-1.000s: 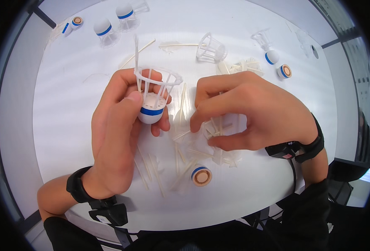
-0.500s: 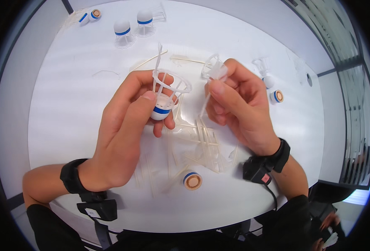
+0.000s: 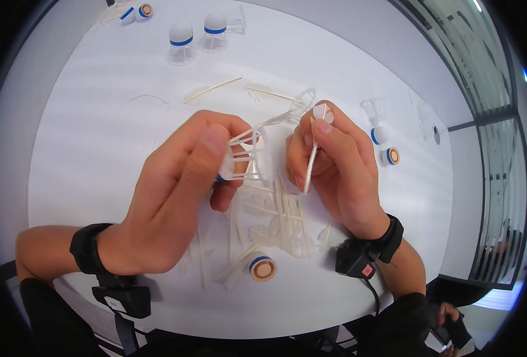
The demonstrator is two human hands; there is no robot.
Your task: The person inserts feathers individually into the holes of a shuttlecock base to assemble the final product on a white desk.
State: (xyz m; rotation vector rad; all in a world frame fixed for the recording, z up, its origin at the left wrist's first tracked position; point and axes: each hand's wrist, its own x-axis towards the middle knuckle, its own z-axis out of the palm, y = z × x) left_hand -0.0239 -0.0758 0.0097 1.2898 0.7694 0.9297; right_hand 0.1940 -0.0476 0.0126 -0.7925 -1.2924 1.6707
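Note:
My left hand [image 3: 177,190] is closed around the cork end of a shuttlecock [image 3: 246,160], its fingers hiding most of the blue-banded head. The white openwork skirt points right, tilted onto its side. One feather [image 3: 275,119] stands out from the skirt toward the upper right. In my right hand [image 3: 346,166], thumb and fingers pinch a loose white feather [image 3: 312,160], vane up and bare shaft slanting down. The two hands are apart, the feather a short way right of the skirt. Behind them lies a white openwork skirt [image 3: 304,98], partly hidden by my right hand.
Loose feathers [image 3: 281,217] lie heaped below my hands, beside a blue-banded head [image 3: 263,268] showing its cork face. Single feathers [image 3: 216,89] lie beyond. Two shuttlecocks [image 3: 181,43] stand at the far left. Another head [image 3: 380,135] and a cork-faced one [image 3: 391,156] sit right.
The shuttlecock in my left hand has turned from upright onto its side, skirt now toward the right. My right hand has tilted its feather, so the shaft shows more plainly.

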